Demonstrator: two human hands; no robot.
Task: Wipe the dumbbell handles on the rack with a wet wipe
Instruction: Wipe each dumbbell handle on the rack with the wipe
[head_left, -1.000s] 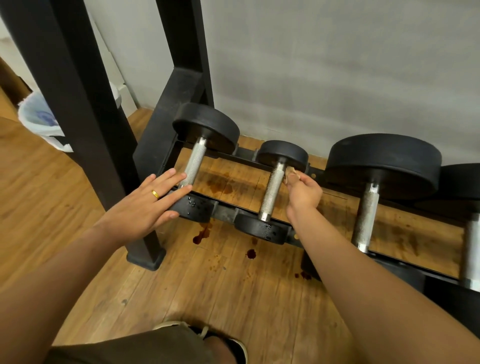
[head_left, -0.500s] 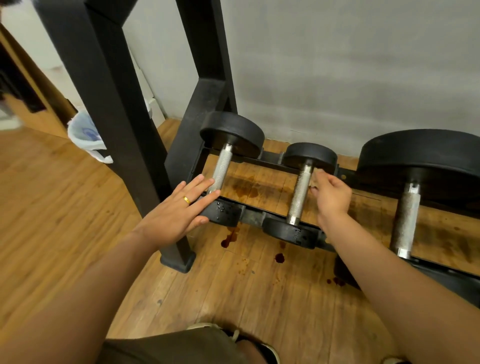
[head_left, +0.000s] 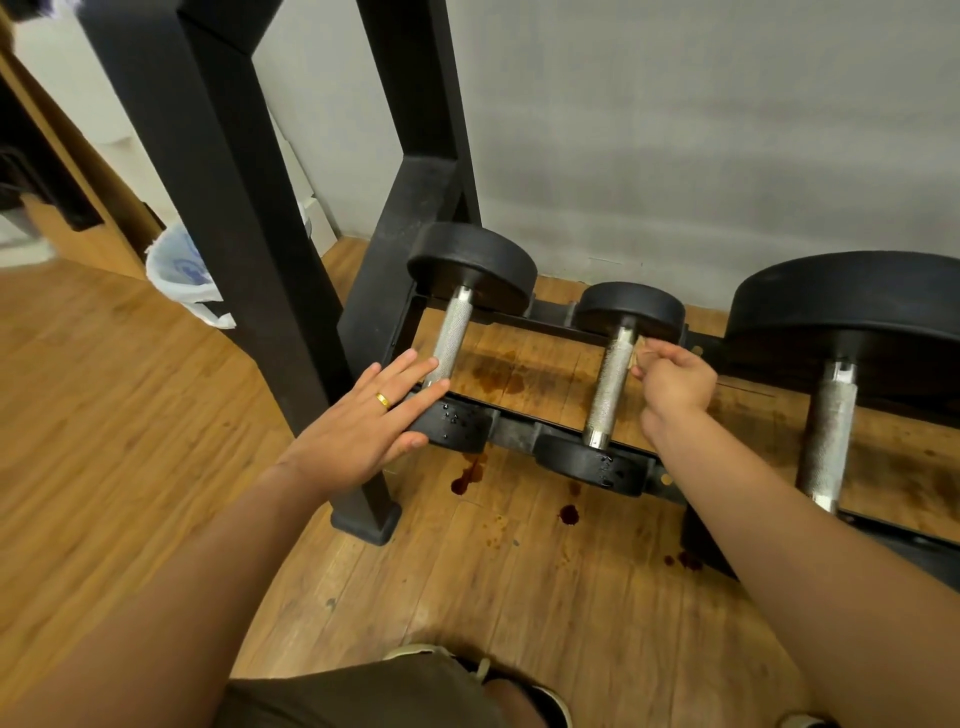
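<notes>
Three dumbbells with knurled steel handles lie across the low black rack (head_left: 514, 428): a left one (head_left: 453, 338), a small middle one (head_left: 610, 387) and a large right one (head_left: 831, 431). My left hand (head_left: 363, 423) lies flat with straight fingers on the left dumbbell's front head, fingertips by its handle. My right hand (head_left: 675, 387) is curled against the right side of the middle handle's upper part. A small pale scrap, apparently the wet wipe (head_left: 642, 347), is pinched at its fingertips and mostly hidden.
A thick black rack post (head_left: 223, 208) stands just left of my left hand, its foot on the wooden floor. Dark red spots (head_left: 568, 514) mark the floor before the rack. A white bag-lined bin (head_left: 176, 270) sits behind the post. A grey wall backs the rack.
The view has shifted left, so the rack sits further right in frame. Both hands keep their places on the left dumbbell's head and the middle handle.
</notes>
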